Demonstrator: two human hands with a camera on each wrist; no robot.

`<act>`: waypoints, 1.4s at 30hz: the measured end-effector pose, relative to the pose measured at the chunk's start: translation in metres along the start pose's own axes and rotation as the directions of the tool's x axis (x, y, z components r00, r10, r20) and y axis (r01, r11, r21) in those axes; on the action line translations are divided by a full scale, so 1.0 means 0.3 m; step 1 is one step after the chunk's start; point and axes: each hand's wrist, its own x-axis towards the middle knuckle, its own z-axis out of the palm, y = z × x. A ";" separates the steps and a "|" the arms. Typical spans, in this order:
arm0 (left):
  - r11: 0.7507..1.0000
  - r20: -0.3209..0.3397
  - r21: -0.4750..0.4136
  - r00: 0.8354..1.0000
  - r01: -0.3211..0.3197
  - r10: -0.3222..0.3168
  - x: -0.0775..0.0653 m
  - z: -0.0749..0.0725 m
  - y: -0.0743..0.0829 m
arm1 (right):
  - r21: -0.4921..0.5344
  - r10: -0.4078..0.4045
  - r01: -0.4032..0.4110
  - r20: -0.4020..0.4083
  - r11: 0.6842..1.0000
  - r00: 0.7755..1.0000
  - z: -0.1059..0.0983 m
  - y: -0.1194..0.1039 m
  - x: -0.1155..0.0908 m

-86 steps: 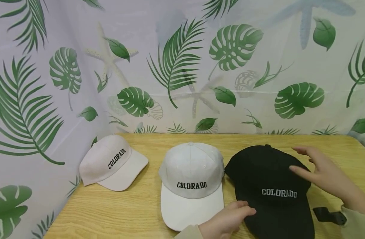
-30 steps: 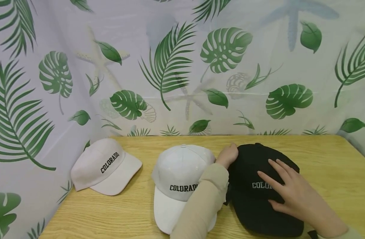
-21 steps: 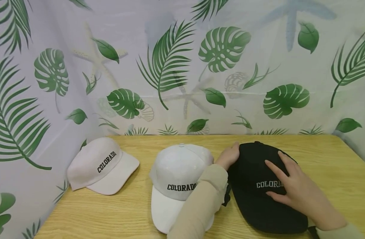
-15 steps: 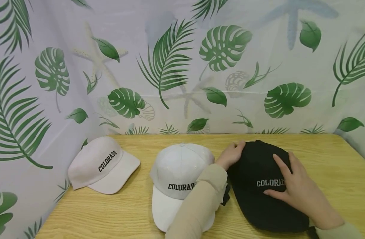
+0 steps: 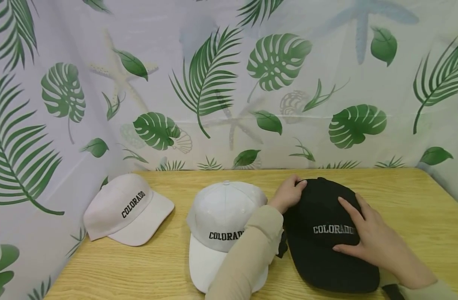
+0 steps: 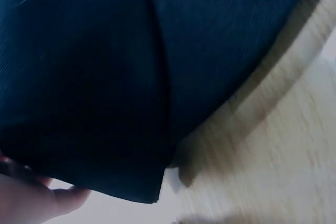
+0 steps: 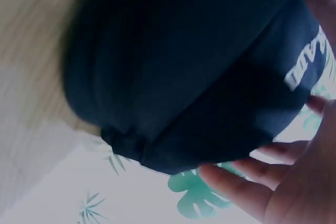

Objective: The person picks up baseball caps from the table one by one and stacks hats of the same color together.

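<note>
A black baseball cap (image 5: 326,208) with COLORADO lettering sits at the right of the table, its brim toward me. My left hand (image 5: 289,195) pinches the cap's back left edge, thumb on the near side, other fingers partly hidden behind. In the left wrist view that hand (image 6: 31,198) shows at the edge of the dark cloth. Spread over the cap's right side is my right hand (image 5: 375,237), thumb on the front panel near the lettering. Its fingers look fairly straight in the right wrist view, along the crown. My left sleeve hides part of a white cap (image 5: 229,208).
Farther left, a pale pinkish cap (image 5: 128,208) rests angled on the wooden table (image 5: 139,271). A leaf-print cloth (image 5: 214,83) hangs behind and at the left. A black wrist strap (image 5: 393,291) shows by the right sleeve.
My left hand has gone from the black cap's brim to its back left edge. The right hand has come down onto the crown's right side. Lately both hands shift only slightly.
</note>
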 end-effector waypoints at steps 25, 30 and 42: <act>0.577 0.233 0.793 0.973 -0.194 0.007 -0.134 0.027 0.071 | 0.155 0.145 -0.192 0.269 0.969 0.952 0.049 0.036 -0.009; 0.460 0.234 0.865 0.972 -0.201 -0.014 -0.158 0.052 0.045 | 0.132 0.170 -0.224 0.332 0.966 0.928 0.055 0.035 -0.008; 0.432 0.201 0.884 0.980 -0.177 -0.008 -0.155 0.074 0.041 | 0.074 0.175 -0.226 0.424 0.971 0.889 0.036 0.034 0.027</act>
